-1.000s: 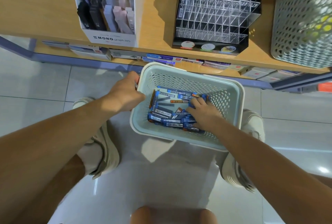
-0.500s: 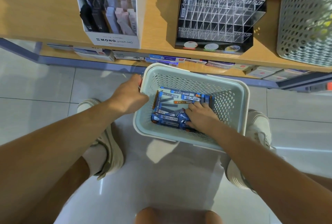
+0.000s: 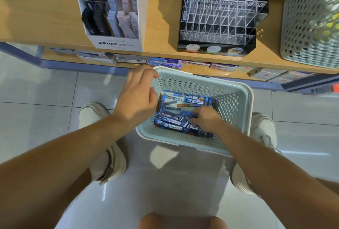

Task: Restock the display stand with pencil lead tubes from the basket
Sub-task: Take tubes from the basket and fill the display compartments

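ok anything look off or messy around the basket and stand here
Nothing spilled or damaged. The lead tubes lie jumbled at crossed angles in the basket, as loose stock would. The clear display stand has most slots empty, filled only along the top row. The right hand rests among the tubes; the left hand hovers open.

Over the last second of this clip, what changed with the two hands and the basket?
The left hand let go of the basket rim it had been gripping and now hovers open over the left edge. The right hand stayed down among the pencil lead tubes, fingers curled into the pile; whether it has one pinched is unclear. Basket on the floor and display stand on the shelf are unchanged.
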